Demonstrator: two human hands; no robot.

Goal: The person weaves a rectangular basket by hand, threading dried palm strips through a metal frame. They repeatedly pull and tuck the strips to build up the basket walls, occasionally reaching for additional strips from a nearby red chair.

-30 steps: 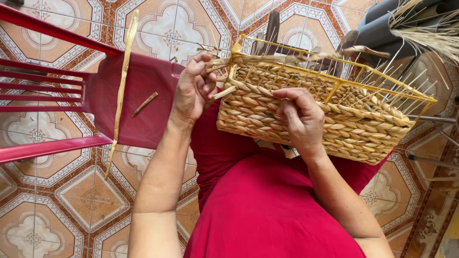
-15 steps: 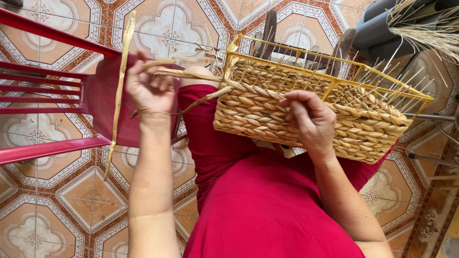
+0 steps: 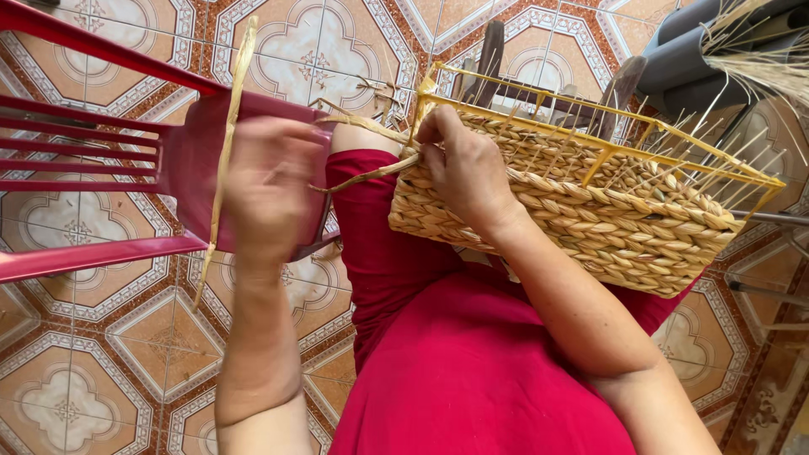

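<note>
I see the woven basket (image 3: 590, 227) resting tilted on the lap, on the red cloth (image 3: 472, 362) that covers the legs, with its near corner toward the middle of the view. The lower part of its wall is closely plaited in pale straw-coloured fibre, and above that a yellow wire frame (image 3: 607, 114) stands bare, with thin upright stakes poking out along the top edge. My right hand (image 3: 463, 173) sits on the basket's near corner, fingers curled over the top of the plaited wall and pressed against it, pinching the fibre at the spot where a loose strand (image 3: 362, 175) leaves the weave. That strand runs leftward from the corner toward my left hand (image 3: 270, 190), which is held out in front of the red plastic chair (image 3: 109, 160) and is blurred; its fingers look curled, yet I cannot tell whether they are closed on the strand. A long flat strip of the same pale fibre (image 3: 226, 143) hangs down over the edge of the chair, just beside the left hand. Below everything lies a patterned tile floor (image 3: 93, 371) in orange and cream. In the upper right corner a bundle of dry straw (image 3: 758, 59) sticks out over a dark grey object.
</note>
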